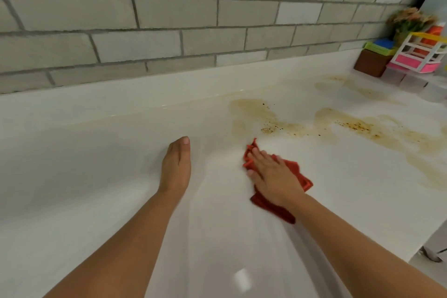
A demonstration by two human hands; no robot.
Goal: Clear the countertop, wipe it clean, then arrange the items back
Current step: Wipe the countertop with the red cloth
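Cloth, red and crumpled, lay flat under your right hand, whose fingers were stretched out straight and pressed down on top of it rather than curled round it; bunched folds stuck out past your fingertips and a corner trailed back beside your wrist. Your left hand was well apart from the cloth, out to the left of your right hand, with its fingers straight and together and nothing in it; whether its edge touched the surface, you could not tell from the head view. Both hands were over the white countertop, which looked bare and glossy around and behind your left hand. Just beyond your right fingertips began a yellowish-brown stain with dark specks, and more of the same smearing ran off to the right of your right hand towards the counter's edge. Far to the right of both hands, against the grey brick wall, stood a brown box with green and blue pads on top, a pink and white rack beside it, and a blurred bunch of flowers behind.
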